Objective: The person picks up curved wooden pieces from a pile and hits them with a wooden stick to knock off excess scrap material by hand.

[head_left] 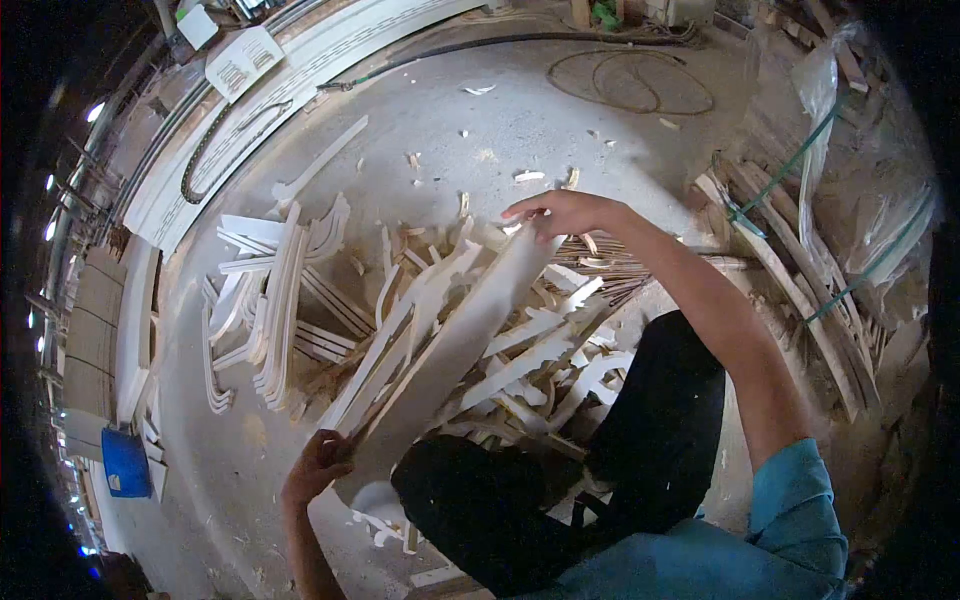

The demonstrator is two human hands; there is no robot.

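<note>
A long, pale board [462, 335] slants across the middle of the view, over a heap of white offcuts [520, 375]. My right hand [568, 214] grips its far upper end, thumb and fingers pinched at the edge. At the near lower end, my left hand [320, 466] is closed on the same board, its fingers curled round the corner. Long, ragged-edged strips [425, 295] lie just left of the board. My bent legs [660, 400] in black trousers are close to the heap's near side.
Curved white mouldings [285, 305] are stacked on the floor at left. Bundled wooden strips [800, 280] with green straps lie at right. A coiled cable [630, 82] rests behind, near long white panels [330, 70]. A blue container [125, 463] stands far left.
</note>
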